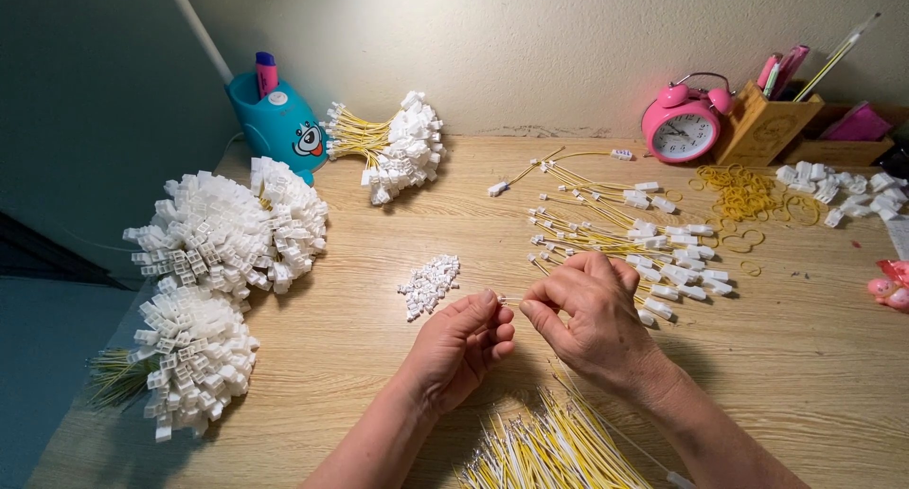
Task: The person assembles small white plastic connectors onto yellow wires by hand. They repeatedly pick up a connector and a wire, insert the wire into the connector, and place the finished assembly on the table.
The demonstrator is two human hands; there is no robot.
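Near the table's (pixel 379 356) front edge, left hand (pixel 459 347) and right hand (pixel 592 319) pinched shut on one thin wire (pixel 511 302) between fingertips, loose white connectors (pixel 429 284) just beside; best kept steady, aligned, seated squarely without bending the lead.

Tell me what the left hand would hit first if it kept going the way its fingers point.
The left hand points up and right, toward the right hand. Their fingertips almost meet around a small white piece, so it would probably meet the right hand's fingers first, though depth is hard to judge.
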